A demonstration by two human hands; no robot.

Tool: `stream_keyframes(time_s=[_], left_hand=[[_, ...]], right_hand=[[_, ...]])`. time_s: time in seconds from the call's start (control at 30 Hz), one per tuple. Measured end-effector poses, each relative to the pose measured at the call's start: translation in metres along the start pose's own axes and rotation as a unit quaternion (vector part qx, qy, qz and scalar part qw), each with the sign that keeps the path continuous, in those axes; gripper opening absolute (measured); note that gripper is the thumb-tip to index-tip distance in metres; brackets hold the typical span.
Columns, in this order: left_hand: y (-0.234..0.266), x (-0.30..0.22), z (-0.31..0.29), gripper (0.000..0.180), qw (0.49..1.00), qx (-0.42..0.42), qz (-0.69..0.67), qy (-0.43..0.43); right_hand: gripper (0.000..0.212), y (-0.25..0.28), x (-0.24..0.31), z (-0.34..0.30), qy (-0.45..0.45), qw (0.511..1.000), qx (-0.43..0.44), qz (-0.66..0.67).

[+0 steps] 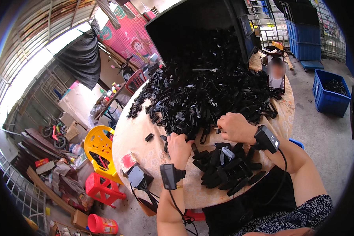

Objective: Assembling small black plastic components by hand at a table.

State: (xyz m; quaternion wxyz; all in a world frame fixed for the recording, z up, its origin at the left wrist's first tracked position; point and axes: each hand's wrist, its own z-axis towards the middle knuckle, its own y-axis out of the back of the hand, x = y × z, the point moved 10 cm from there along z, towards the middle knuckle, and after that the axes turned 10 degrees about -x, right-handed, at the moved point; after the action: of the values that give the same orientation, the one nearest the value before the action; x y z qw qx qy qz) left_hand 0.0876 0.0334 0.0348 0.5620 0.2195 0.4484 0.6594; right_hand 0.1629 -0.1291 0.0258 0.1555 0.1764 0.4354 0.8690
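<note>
A large heap of black plastic parts (192,90) covers the far half of the round table (145,137). At the heap's near edge is my left hand (179,147), its fingers curled down over dark parts. What those fingers grip is partly hidden. My right hand (236,128) is to the right, its fingertips pinched on a small black plastic piece (218,131). Between my forearms lies a smaller pile of longer black plastic parts (226,167). One loose black piece (149,137) sits apart, left of my left hand.
A large black bin (192,31) lies tipped behind the heap. A phone (276,76) stands at the table's right. At left are a small box with cables (139,177), a yellow chair (100,147) and a red stool (102,188). A blue crate (330,98) stands right.
</note>
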Motion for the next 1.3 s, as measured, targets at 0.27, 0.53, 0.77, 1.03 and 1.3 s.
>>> stream_keyframes(time_s=[0.27, 0.53, 0.77, 1.03, 1.3], left_hand=[[0.020, -0.028, -0.005, 0.022, 0.993, -0.092, 0.003, -0.079], [-0.006, -0.036, -0.008, 0.026, 0.870, 0.012, -0.480, 0.111], [-0.016, -0.054, -0.019, 0.042, 0.695, 0.133, -0.684, 0.177], [-0.021, -0.044, -0.017, 0.023, 0.695, 0.130, -0.688, 0.163], [0.000, -0.051, -0.013, 0.021, 0.771, 0.027, -0.626, 0.112]], right_hand=[[0.029, 0.059, 0.022, 0.007, -0.012, 0.953, -0.191, 0.235], [0.018, 0.041, 0.007, 0.006, -0.154, 0.789, -0.151, 0.575], [0.016, 0.046, 0.019, 0.007, -0.053, 0.884, -0.218, 0.411], [0.014, 0.034, 0.009, 0.004, -0.112, 0.834, -0.192, 0.504], [0.012, 0.028, 0.005, 0.003, -0.130, 0.831, -0.189, 0.507]])
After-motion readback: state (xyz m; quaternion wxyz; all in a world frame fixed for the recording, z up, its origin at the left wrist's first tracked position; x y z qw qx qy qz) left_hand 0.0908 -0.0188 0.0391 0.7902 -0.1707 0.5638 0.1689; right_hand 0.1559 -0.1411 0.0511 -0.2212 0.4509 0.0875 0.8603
